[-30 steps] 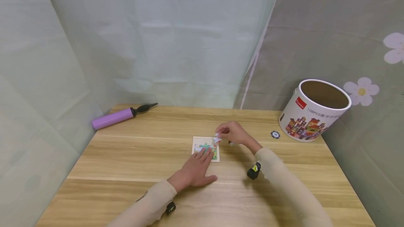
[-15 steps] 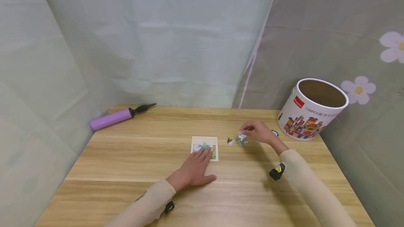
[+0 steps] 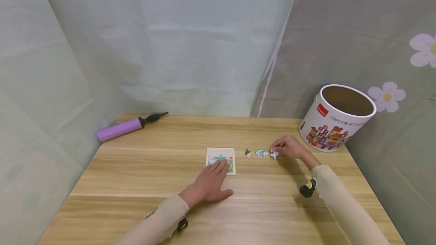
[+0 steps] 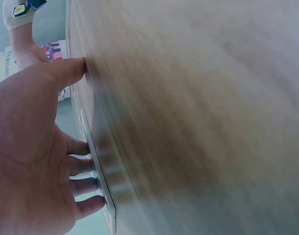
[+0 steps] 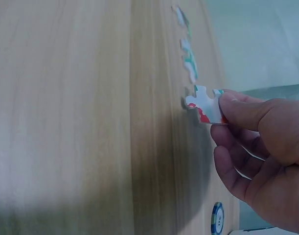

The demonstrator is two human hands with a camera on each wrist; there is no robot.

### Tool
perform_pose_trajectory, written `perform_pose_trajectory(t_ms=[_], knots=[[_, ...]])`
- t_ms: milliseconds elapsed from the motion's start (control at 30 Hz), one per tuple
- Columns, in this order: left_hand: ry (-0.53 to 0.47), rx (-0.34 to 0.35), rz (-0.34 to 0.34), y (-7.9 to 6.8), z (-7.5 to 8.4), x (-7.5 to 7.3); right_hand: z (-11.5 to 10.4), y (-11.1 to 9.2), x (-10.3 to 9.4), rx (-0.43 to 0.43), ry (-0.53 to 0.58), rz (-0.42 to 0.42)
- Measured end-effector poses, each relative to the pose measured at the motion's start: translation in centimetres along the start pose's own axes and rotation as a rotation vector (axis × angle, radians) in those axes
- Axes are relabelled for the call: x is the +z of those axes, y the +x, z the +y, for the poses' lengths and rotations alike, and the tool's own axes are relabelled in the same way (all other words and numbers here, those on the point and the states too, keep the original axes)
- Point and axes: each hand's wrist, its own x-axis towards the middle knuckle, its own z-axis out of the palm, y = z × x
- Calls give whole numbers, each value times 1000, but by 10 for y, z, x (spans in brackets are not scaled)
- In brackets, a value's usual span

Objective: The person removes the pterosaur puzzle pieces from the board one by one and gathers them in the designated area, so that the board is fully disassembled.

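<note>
My left hand (image 3: 212,181) lies with straight fingers on a small square puzzle board (image 3: 220,149) in the head view, its thumb stretched out on the table. In the left wrist view its fingertips (image 4: 94,201) press the board's surface near the edge. My right hand (image 3: 291,148) pinches a white and red puzzle piece (image 5: 206,105) between thumb and forefinger, low over the table. Two more loose pieces lie in a row left of it: a green and white piece (image 3: 261,153) and a brown and green piece (image 3: 248,152).
A blue and white poker chip (image 5: 218,219) lies on the table close to my right hand. Behind it stands a big white bucket (image 3: 330,139) printed with blocks. At the back left lies a purple hand pump (image 3: 120,129). Fabric walls (image 3: 190,48) close off the sides and back.
My right hand has moved right from the board with the puzzle piece, past the other loose pieces, and come down at the row's right end. The left hand has stayed on the board.
</note>
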Motion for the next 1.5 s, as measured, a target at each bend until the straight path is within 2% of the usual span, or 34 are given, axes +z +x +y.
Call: perform_pose_trajectory(t_ms=[233,500,767,933,1067,1200,1400,1500], knots=[[-5,1,-1,-2,1,0,6,2,3,15,-45,-28],[11,-1,18,-2,1,4,9,6,8,29,-44,-30],[10,-3,26,0,2,6,7,7,5,17,-30,26],[-35,-11,4,1,4,4,-8,6,2,27,-11,54],[-36,-17,14,0,5,4,-24,10,5,-3,-8,45],[-21,-18,37,-2,8,3,-38,16,12,-42,0,17],[12,-42,4,-7,16,0,-60,29,27,-97,19,-16],[33,-50,10,-10,20,0,-72,36,36,-119,51,-44]])
